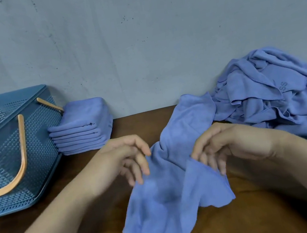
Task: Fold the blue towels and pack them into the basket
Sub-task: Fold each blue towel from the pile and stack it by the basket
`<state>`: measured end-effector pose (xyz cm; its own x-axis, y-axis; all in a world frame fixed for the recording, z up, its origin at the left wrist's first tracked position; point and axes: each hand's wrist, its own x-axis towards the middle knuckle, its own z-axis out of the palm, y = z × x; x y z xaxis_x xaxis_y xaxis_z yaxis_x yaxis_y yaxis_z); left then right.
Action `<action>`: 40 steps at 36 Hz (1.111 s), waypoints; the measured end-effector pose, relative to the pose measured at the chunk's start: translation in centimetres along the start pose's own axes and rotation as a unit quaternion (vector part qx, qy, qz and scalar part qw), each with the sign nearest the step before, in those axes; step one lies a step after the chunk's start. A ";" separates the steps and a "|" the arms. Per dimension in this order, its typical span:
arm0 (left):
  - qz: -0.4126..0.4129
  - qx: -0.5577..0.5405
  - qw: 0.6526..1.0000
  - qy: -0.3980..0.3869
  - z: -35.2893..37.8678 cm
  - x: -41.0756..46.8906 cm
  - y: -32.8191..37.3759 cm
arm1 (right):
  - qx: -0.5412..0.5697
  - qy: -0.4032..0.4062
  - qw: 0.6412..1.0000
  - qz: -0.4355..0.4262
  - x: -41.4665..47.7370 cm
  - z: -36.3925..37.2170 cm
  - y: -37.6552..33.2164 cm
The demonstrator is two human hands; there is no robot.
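Blue towel [171, 194] hangs from left hand [123, 158] and right hand [229, 142].

left grip [127, 156]: your fingers curled down, pinching the towel [173, 193]
right grip [219, 146]: same deal, wrist bent

One wide-angle view, worn on the person's head, looks forward and down across the table [140, 124] toward the wall [136, 38], close above the left hand [123, 157] and right hand [223, 143].
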<state>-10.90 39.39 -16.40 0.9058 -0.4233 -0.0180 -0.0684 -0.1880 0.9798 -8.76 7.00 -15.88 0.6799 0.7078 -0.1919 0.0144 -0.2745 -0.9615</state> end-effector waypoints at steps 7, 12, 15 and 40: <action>0.111 0.403 0.908 0.039 1.5 1.1 -5.4 | -0.308 0.254 0.916 -0.037 2.2 1.3 2.2; 0.143 0.370 0.918 -0.021 2.5 0.7 -4.1 | -0.481 0.191 0.854 -0.045 2.4 2.8 2.6; 0.081 0.265 0.958 -0.076 2.2 0.0 -3.1 | -0.434 0.152 0.888 -0.032 1.8 3.3 1.1; -0.050 0.435 0.891 0.120 0.0 14.6 -5.7 | -0.497 0.238 0.830 0.082 3.1 1.2 5.9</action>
<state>2.68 34.27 -22.25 0.9819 -0.1831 0.0492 -0.1855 -0.8739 0.4493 -7.40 8.33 -22.43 0.9419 0.3351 0.0219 0.3298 -0.9112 -0.2469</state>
